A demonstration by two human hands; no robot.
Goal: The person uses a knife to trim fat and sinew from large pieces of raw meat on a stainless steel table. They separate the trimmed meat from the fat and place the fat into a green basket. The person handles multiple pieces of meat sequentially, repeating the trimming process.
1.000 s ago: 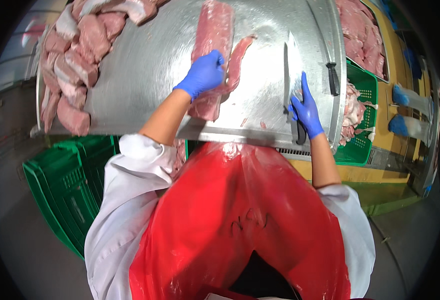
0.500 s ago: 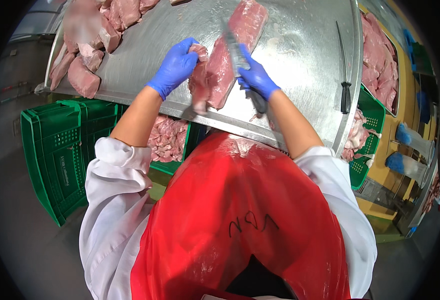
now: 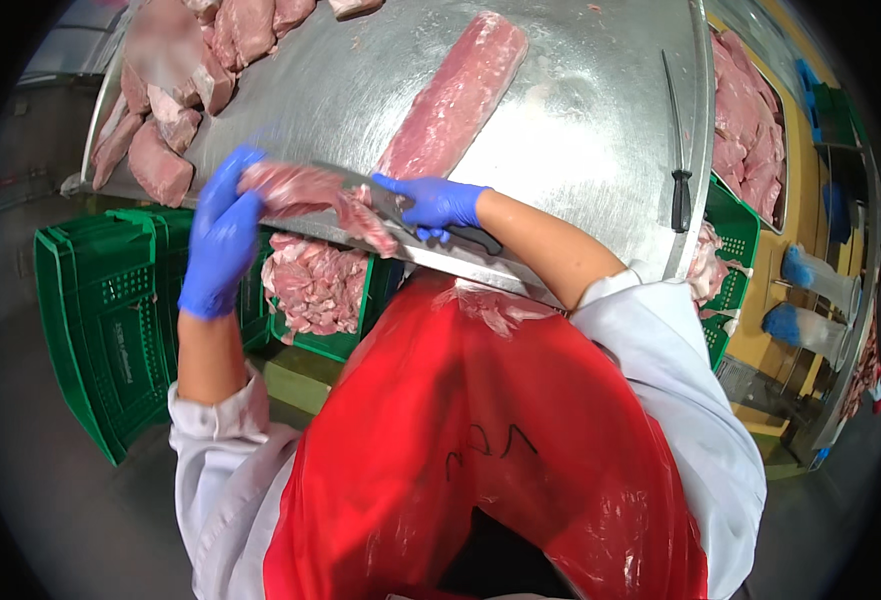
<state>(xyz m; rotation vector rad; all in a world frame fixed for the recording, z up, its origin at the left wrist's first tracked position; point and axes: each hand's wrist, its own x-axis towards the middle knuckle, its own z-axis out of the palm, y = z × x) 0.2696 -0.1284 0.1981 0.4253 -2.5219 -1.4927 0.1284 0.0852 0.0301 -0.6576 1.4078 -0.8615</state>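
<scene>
My left hand [image 3: 225, 235], in a blue glove, is closed on one end of a long strip of meat [image 3: 305, 192]. The strip stretches right over the table's near edge, its ragged end hanging by the blade. Gloved in blue too, my right hand [image 3: 440, 205] grips a knife [image 3: 478, 238] by its dark handle. Its blade points left and is partly hidden behind the strip. Beyond my right hand a long pink loin [image 3: 457, 95] lies alone on the steel table [image 3: 600, 130], apart from both hands.
Meat chunks [image 3: 160, 165] are piled at the far left. Below the near edge stands a green crate of trimmings [image 3: 315, 285], with another green crate [image 3: 100, 330] to its left. A sharpening steel [image 3: 678, 150] lies at the right, beside a tray of meat [image 3: 750, 130] and a green crate [image 3: 725, 290].
My left hand has swung left and nearer with the strip, away from the loin. The knife has come down from the loin and now points left beside the strip.
</scene>
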